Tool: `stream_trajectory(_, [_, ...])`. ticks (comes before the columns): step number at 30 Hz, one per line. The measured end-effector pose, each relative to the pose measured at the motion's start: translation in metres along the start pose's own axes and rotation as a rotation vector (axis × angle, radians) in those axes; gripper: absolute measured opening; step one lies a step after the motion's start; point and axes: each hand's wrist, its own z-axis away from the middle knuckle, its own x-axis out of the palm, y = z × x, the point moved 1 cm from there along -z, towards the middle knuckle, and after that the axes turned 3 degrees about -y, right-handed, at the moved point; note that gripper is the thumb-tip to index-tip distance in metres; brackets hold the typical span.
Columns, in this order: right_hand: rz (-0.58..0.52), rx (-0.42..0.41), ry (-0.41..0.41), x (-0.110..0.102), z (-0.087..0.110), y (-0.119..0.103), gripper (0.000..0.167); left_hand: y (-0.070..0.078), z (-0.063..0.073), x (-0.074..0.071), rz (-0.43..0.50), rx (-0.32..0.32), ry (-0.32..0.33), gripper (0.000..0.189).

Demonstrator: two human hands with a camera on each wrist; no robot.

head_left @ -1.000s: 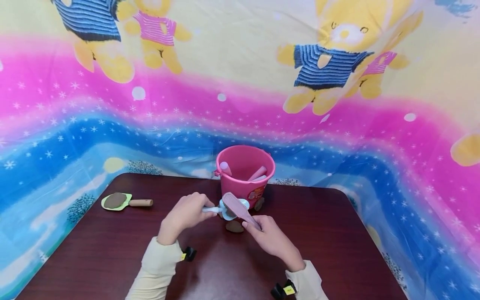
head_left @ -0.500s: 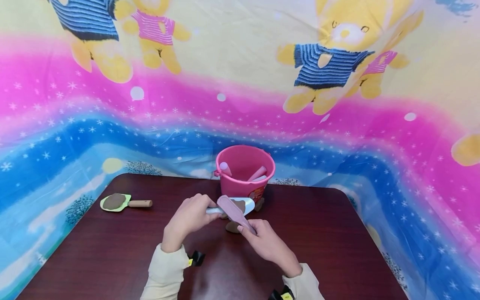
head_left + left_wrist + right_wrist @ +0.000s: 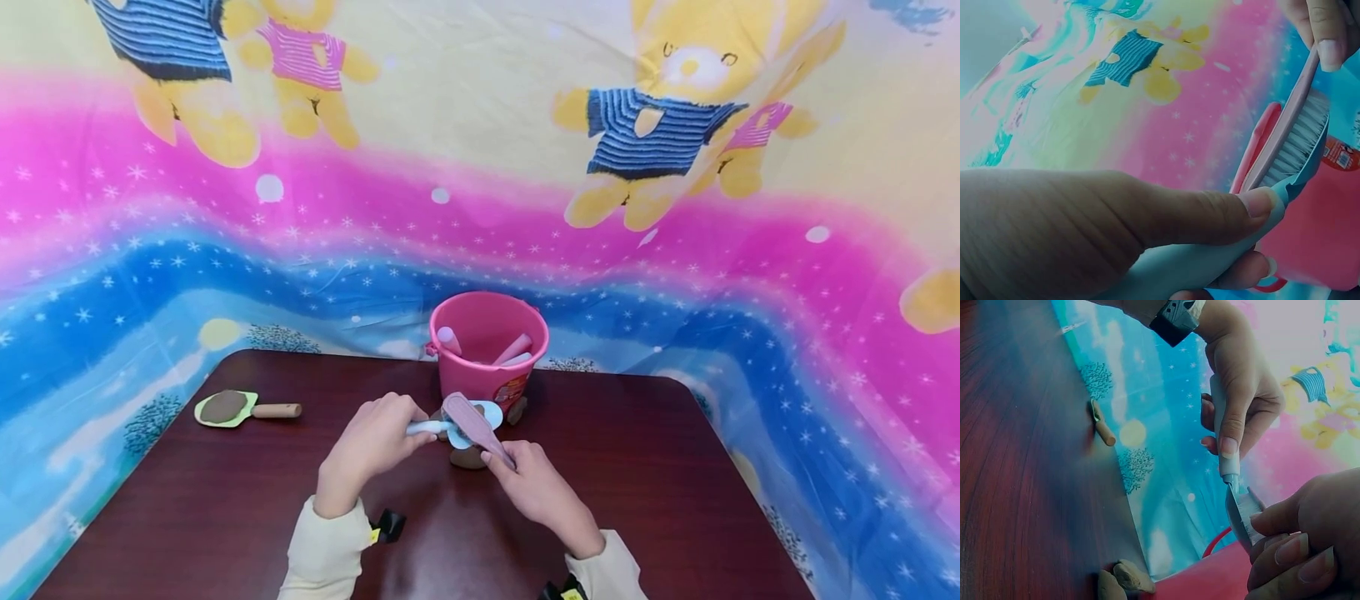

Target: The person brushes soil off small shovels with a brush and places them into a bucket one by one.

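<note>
My left hand (image 3: 371, 446) grips the handle of a light blue toy shovel (image 3: 491, 412), thumb along the top, in front of the pink bucket (image 3: 480, 377). In my right hand (image 3: 542, 493) is a mauve brush (image 3: 471, 421), pinched by its handle and laid across the shovel's blade. The left wrist view shows its white bristles (image 3: 1304, 137) against the inside of the blade. Brown lumps lie under and behind the tools: one on the table (image 3: 468, 457), another lump (image 3: 517, 410) against the bucket's foot.
Pink and white handles (image 3: 514, 348) stick up inside the bucket. At the left of the dark wood table (image 3: 637, 483) lies a green shovel (image 3: 247, 408) with a wooden handle and a brown lump on it. A printed curtain (image 3: 480, 225) stands behind the table.
The shovel tips one way and then back in my left hand. The brush shifts left and then back right over the blade. Bucket and green shovel stay put.
</note>
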Motion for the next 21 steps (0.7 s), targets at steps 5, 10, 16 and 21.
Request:
stream_trajectory(5, [0.030,0.023,0.014,-0.002,-0.002,0.002,0.030,-0.002,-0.002,-0.001,-0.002,0.015,-0.019,0.009])
stream_trajectory(10, [0.039,0.028,0.025,-0.006,-0.001,0.005,0.034,-0.004,-0.003,-0.001,0.006,0.005,-0.028,0.009])
stream_trajectory(16, [0.053,0.021,0.063,-0.009,-0.001,0.006,0.038,-0.006,-0.002,-0.004,0.019,-0.026,-0.031,0.010])
stream_trajectory(21, [0.045,0.051,0.042,-0.011,-0.002,0.009,0.036,-0.008,-0.001,-0.005,0.018,-0.037,-0.028,0.009])
